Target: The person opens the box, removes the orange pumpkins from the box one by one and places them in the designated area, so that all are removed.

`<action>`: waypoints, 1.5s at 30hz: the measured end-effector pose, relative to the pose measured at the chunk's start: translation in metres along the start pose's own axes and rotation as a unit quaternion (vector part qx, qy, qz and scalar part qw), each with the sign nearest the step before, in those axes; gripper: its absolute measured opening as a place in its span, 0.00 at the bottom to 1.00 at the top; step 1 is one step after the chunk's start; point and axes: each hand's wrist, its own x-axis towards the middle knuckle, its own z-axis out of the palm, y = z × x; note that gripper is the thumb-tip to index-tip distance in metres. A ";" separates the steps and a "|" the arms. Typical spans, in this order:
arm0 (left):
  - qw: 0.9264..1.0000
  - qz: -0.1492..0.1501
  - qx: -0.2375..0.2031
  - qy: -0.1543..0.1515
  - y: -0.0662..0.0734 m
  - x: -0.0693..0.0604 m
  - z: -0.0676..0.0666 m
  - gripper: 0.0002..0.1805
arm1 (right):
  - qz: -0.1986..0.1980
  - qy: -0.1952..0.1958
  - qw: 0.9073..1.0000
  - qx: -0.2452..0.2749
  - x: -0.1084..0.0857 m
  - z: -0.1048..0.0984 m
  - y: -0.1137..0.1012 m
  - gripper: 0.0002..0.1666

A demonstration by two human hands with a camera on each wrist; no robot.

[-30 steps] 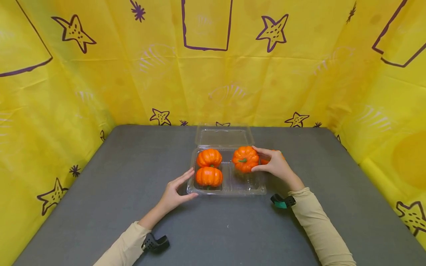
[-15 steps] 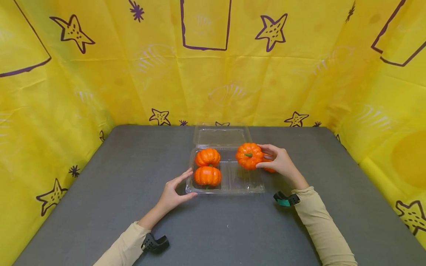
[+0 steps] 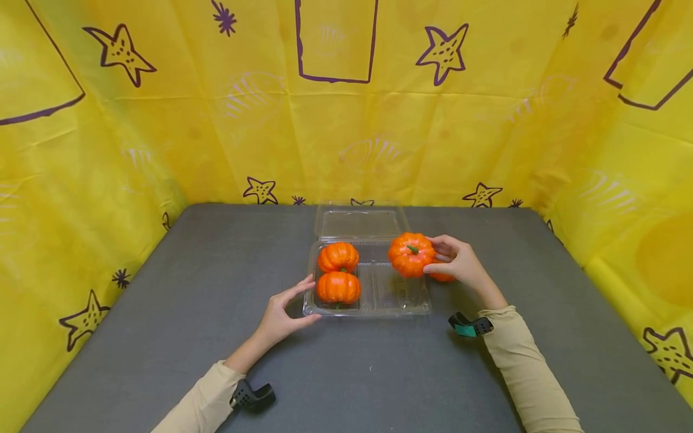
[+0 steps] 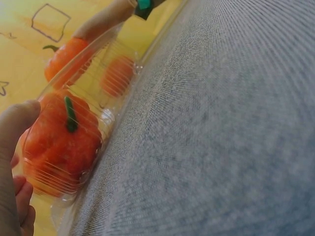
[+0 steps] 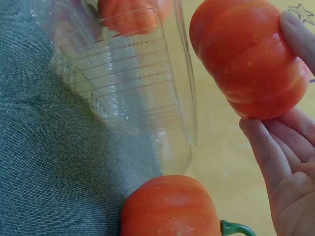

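Right of centre, the right hand [image 3: 460,264] pinches a round, ribbed orange pumpkin [image 3: 410,255], best held evenly; the left hand [image 3: 281,313], fingers apart, perhaps touching, should steady the clear rectangular plastic container [image 3: 379,312]

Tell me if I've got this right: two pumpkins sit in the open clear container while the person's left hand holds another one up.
One thing is off: the right hand, not the left hand, holds the raised pumpkin, as the head view shows. The two pumpkins do sit in the open clear container.
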 end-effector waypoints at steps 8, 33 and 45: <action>1.000 -0.011 -0.014 -0.004 0.000 0.000 0.000 0.31 | 0.015 0.011 1.000 -0.003 0.000 -0.005 -0.002 0.26; 0.998 -0.024 -0.057 -0.015 -0.003 0.000 0.000 0.30 | 0.022 0.007 0.999 0.032 -0.004 -0.028 -0.003 0.23; 0.998 -0.019 -0.059 -0.017 -0.003 -0.001 -0.001 0.30 | 0.023 0.047 0.998 0.039 -0.008 -0.044 -0.005 0.17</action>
